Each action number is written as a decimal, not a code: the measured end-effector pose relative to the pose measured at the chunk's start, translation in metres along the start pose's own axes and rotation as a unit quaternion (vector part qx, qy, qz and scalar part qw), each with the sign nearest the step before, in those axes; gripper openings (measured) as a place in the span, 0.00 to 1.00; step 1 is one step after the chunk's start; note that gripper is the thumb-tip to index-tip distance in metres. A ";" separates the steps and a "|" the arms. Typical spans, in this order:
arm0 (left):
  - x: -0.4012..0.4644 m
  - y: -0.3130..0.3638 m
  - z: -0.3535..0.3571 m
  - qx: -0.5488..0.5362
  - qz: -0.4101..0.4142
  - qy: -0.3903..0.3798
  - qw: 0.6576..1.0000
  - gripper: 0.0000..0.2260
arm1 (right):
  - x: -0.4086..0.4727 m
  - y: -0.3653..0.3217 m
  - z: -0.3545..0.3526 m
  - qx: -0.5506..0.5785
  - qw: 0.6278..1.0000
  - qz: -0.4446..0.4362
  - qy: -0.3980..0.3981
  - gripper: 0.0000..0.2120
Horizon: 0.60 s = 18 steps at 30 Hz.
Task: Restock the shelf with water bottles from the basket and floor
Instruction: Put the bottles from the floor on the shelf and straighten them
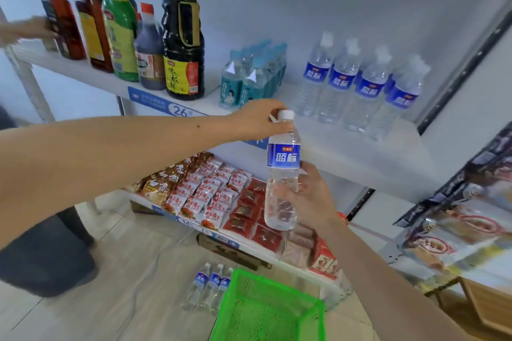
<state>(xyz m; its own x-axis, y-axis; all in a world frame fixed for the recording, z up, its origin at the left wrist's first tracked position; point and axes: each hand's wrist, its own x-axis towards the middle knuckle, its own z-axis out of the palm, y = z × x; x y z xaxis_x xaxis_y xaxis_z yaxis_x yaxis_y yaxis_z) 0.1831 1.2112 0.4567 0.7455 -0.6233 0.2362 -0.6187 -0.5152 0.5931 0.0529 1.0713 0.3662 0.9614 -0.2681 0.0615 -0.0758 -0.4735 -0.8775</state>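
A person restocking a store shelf (360, 152) holds a water bottle (282, 174) upright in both hands, just in front of the shelf edge. The left hand (260, 119) is pinched closed around the white cap and neck; the right hand (307, 196) is wrapped closed around the lower body, prob. to steady the bottle and keep the blue label facing out before it goes up. The bottle is clear, thin ribbed plastic w/ a blue wrap label. On the shelf, right of the held bottle, a row of matching bottles (360, 83) stands labels-forward; bare white shelf shows in front of them, likely the next slot. Below the shelf, three more bottles (210, 285) stand on the pale floor beside a green mesh basket (266, 310), which looks empty from this angle. Dark sauce bottles (182, 41) fill the shelf's left end.
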 end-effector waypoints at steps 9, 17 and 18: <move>0.092 0.042 -0.044 0.036 0.070 0.033 0.996 0.17 | 0.086 -0.033 -0.041 0.019 0.995 -0.028 0.097 0.29; 0.176 0.027 -0.058 0.084 0.126 0.035 0.988 0.21 | 0.175 -0.032 -0.037 0.020 0.985 -0.056 0.162 0.31; 0.183 0.023 -0.058 0.083 0.133 0.036 0.987 0.22 | 0.183 -0.031 -0.035 0.027 0.983 -0.055 0.172 0.31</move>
<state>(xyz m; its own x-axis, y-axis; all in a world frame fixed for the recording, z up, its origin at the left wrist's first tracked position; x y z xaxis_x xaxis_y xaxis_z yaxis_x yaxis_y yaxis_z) 0.3198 1.1191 0.5585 0.5636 -0.7095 0.4230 -0.8223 -0.4329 0.3694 0.2219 1.0076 0.4211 0.8156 -0.4908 0.3065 0.0459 -0.4732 -0.8798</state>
